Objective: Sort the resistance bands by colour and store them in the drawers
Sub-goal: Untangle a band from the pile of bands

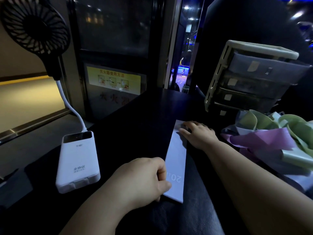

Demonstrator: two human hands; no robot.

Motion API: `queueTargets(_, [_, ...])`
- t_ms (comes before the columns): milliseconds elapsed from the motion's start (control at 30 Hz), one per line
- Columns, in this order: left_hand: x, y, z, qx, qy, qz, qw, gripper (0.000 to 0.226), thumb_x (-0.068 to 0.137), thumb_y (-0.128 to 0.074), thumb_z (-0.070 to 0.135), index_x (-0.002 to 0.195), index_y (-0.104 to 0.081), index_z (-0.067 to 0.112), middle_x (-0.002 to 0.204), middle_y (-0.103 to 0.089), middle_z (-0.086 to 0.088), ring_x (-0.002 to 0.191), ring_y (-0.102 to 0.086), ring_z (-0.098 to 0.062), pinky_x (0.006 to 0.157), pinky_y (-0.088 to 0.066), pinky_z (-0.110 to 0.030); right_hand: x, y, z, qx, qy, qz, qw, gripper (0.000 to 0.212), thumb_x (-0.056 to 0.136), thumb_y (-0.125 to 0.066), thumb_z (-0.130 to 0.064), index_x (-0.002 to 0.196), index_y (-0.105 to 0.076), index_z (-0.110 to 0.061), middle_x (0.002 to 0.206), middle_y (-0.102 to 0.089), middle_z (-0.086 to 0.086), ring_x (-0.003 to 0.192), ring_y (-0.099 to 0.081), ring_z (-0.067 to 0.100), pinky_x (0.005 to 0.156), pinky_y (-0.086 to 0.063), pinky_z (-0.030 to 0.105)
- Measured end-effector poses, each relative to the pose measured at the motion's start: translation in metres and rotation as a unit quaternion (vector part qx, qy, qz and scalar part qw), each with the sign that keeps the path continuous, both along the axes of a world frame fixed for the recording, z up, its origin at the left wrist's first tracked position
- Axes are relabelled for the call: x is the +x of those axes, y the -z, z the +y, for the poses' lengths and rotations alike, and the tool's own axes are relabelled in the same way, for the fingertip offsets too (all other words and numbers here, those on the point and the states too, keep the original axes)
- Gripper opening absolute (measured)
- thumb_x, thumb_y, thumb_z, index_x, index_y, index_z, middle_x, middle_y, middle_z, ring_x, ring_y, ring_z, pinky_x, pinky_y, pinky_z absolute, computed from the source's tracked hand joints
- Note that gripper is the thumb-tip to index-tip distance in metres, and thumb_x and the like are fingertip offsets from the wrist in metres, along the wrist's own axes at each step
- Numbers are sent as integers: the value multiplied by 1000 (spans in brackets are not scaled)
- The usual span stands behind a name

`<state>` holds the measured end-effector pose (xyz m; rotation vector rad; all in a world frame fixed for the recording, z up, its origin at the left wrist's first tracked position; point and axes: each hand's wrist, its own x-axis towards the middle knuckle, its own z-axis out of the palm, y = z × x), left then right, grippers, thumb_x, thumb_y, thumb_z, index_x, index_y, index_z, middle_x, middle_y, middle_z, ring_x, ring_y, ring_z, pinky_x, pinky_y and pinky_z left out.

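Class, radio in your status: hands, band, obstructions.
Left hand pinches pale band, near end. Right hand presses far end. Unsorted pile right; nothing blocking.

Desk (pixel 135 124) layout, flat band (pixel 176 155) lengthwise at centre.
Left hand (pixel 144 178) pinching near end, right hand (pixel 198 133) flat on far end. Band pile (pixel 271 138) to the right, drawer unit (pixel 254 78) just behind it. Power bank (pixel 77 160) left of band, cable (pixel 71 106) up to fan (pixel 33 24) at back left.
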<state>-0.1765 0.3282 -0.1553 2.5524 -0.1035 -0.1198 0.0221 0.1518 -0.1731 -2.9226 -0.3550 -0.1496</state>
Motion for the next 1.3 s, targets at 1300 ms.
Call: queueTargets(1300, [46, -26, -109, 37, -18, -74, 996, 24, 89, -58, 49, 81, -48, 29, 85, -56, 9, 89, -57, -16, 69, -41, -29, -67, -45, -130, 23, -123, -244, 962, 21, 79, -70, -22, 99, -74, -18, 103, -68, 5, 102, -57, 35, 95, -37, 32])
